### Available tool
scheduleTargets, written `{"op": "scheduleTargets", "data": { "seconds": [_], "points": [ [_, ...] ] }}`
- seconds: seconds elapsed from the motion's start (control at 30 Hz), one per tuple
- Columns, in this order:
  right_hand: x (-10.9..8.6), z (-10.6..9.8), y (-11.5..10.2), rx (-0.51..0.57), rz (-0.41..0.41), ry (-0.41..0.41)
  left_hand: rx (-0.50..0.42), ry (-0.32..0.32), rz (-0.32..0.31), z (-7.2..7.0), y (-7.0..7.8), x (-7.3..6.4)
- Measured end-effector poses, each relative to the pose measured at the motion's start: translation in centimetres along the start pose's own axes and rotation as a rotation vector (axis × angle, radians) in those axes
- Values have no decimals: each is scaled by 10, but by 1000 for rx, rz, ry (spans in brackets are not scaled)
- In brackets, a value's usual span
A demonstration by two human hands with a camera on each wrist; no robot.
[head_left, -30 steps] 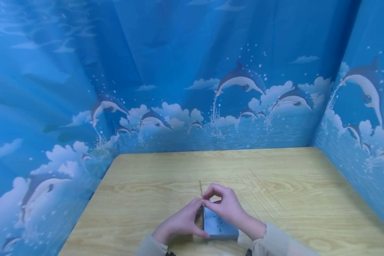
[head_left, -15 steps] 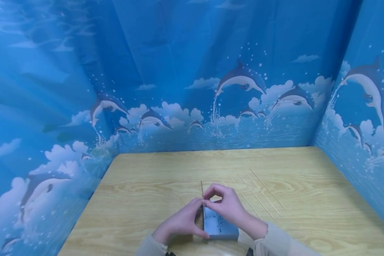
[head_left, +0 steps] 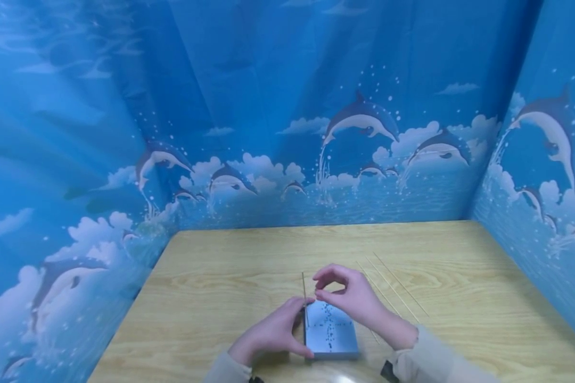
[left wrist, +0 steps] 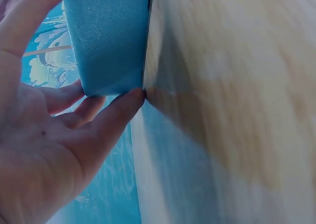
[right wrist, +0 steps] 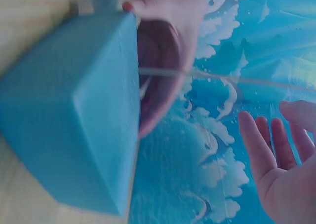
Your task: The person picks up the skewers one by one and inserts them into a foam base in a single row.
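1 stick (head_left: 304,284) in blue blk (head_left: 343,336)

Right forearm (head_left: 395,331) partly hid loose sticks (head_left: 393,290). Specks (head_left: 329,322) on block (head_left: 342,339) were too small to identify. Left-wrist view cropped block.

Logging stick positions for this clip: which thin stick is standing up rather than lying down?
The stick rising from the block, at its edge beside the left hand; the other visible sticks lie flat on the table.
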State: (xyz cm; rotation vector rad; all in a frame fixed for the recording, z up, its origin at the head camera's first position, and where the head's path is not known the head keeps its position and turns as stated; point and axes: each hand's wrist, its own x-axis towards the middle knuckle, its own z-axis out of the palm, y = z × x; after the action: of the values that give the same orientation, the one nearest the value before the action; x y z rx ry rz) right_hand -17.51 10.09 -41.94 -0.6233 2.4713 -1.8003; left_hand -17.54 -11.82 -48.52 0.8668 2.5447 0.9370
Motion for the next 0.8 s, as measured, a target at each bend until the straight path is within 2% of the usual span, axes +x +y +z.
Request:
{"op": "scheduleTargets", "data": {
  "seconds": [0.1, 0.23, 0.53, 0.8],
  "points": [
    [1, -14, -2, -26, 10, 23, 10, -4, -18, -1, 2, 0],
    [4, -33, -5, 4, 64, 43, 17, -5, -27, -1, 2, 0],
    [11, -75, -4, 50, 161, 27, 2, -3, -57, 0, 0, 1],
    [15, -116, 17, 72, 277, -23, 2, -12, -68, 0, 1, 1]
  ]
}}
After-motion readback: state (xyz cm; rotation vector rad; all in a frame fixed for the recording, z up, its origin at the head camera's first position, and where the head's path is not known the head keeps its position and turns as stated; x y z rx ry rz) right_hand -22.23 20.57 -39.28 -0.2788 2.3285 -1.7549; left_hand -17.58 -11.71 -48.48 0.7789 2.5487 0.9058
